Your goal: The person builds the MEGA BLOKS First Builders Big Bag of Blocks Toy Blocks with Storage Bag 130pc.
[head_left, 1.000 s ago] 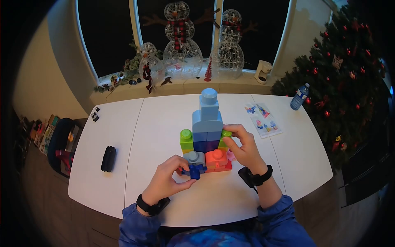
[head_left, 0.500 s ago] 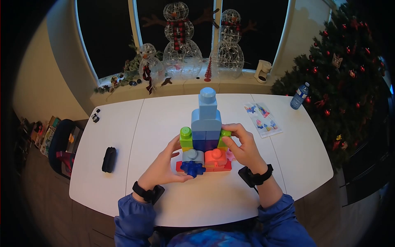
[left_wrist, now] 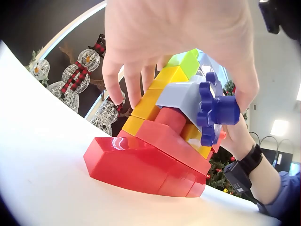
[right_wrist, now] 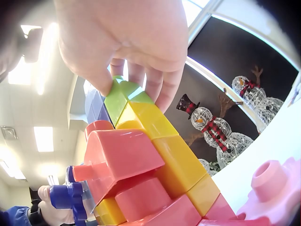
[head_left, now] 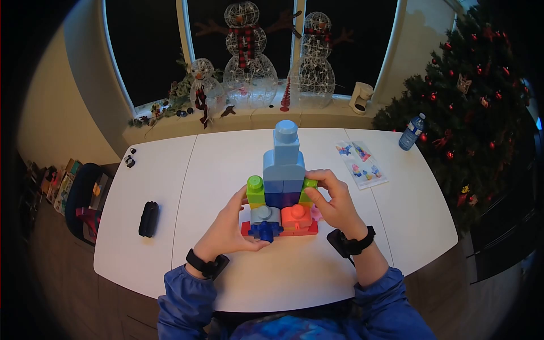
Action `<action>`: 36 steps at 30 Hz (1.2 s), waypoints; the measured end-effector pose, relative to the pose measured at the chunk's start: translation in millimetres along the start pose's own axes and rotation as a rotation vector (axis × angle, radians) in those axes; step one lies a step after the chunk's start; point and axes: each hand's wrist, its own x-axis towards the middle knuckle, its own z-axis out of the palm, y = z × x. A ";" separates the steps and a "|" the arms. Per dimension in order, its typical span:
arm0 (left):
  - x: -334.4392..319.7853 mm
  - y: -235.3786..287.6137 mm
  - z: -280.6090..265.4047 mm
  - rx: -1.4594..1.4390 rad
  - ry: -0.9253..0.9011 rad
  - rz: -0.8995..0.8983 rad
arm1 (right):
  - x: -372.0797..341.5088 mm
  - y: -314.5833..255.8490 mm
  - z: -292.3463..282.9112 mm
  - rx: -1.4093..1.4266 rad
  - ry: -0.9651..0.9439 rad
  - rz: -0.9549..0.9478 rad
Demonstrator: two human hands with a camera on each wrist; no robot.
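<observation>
A tower of toy building blocks (head_left: 283,170) stands upright on the table, light blue at the top and red at the base. My left hand (head_left: 224,229) reaches round its left side, fingers behind the yellow blocks (left_wrist: 146,104). The left thumb presses the stub of a dark blue gear-shaped block (left_wrist: 207,110), which sits against the front of a grey block (head_left: 265,215). On the other side, my right hand (head_left: 337,207) pinches the right green block (right_wrist: 124,92) between thumb and fingers. Below that is a coral block (right_wrist: 124,153) with a short front stub.
A pink gear-shaped block (right_wrist: 270,183) lies right of the tower. Further out on the white table (head_left: 221,153) are a black case (head_left: 148,219), a picture sheet (head_left: 362,164) and a water bottle (head_left: 412,132). Wire snowmen (head_left: 249,73) stand on the sill behind.
My left hand has moved from holding the dark blue gear-shaped block at the front to reaching round the tower's left side, thumb on that block. My right hand stays at the green block.
</observation>
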 end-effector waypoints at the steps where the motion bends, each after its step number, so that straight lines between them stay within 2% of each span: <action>1: -0.3 -0.2 -0.2 0.001 0.001 -0.001 | 0.0 -0.2 0.2 0.001 -0.001 0.003; 31: 0.7 3.7 -3.6 -0.003 -0.028 -0.014 | 1.1 -2.0 0.4 0.002 -0.009 0.021; 36: 11.7 -18.0 -1.7 -0.202 0.014 0.041 | 2.7 -2.2 -1.9 0.021 -0.027 0.030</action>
